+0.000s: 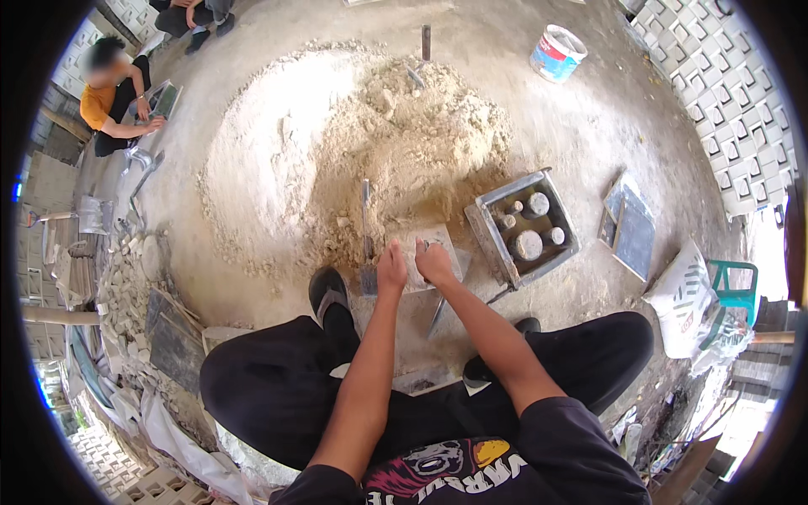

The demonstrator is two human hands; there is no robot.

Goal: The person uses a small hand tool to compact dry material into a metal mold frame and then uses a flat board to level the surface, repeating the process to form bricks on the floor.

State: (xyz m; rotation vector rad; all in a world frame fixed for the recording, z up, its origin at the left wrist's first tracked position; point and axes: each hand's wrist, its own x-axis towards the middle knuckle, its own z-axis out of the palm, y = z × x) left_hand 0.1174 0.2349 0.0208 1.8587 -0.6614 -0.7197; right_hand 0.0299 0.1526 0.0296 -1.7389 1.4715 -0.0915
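Observation:
A pale, flat slab (443, 239) lies on the ground between my feet, dusted with sandy material. My left hand (392, 268) rests at its left side, fingers stretched out and held together, palm turned inward. Over the slab's middle, my right hand (433, 263) is closed; a small dark bit shows at its fingers, but I cannot make out what it is. Just left of my left hand is a long-handled tool with a grey-blue flat end (369, 280). Right of the slab sits a square metal mould (481, 220) with several round, knobbed pieces inside.
A large sandy heap (421, 126) spreads ahead, with a tool handle (426, 42) upright in it. A bucket (558, 54) stands far right. Dark plates (631, 231), a white sack (680, 295) and a green chair (734, 278) are right. A person (109, 97) crouches far left.

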